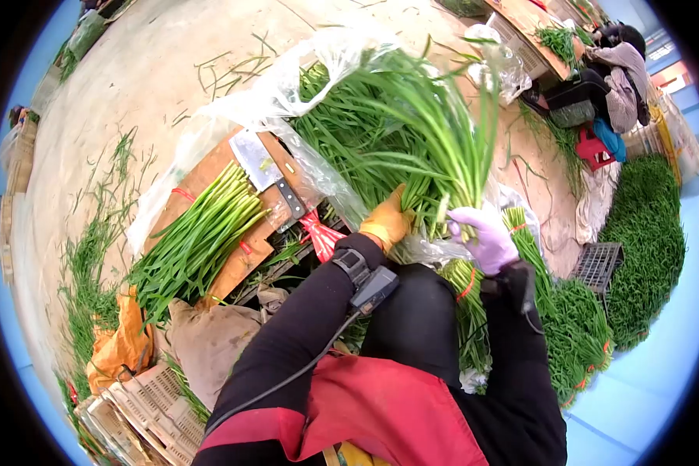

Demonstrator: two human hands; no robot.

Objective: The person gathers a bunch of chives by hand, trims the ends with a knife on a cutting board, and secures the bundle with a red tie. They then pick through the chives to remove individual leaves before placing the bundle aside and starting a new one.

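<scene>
Long green garlic chives (365, 116) lie heaped in a clear plastic sheet (318, 74) in front of me. In an orange-yellow glove, my left hand (388, 221) is closed around chive stems at the near edge of the heap. My right hand (483, 237), in a lavender glove, grips a loose bunch of chives (462, 147) whose leaves fan upward and are blurred. On the wooden board (229, 276) at the left lies a thick bunch of chives (202, 225), its pale stem ends beside a cleaver (268, 172).
Tied chive bundles (464, 295) lie by my right leg. Larger stacks of chives (645, 241) and a dark crate (598, 266) are farther right. Plastic crates (151, 412) and an orange bag (122, 342) sit lower left. Another person (617, 78) sits at the upper right.
</scene>
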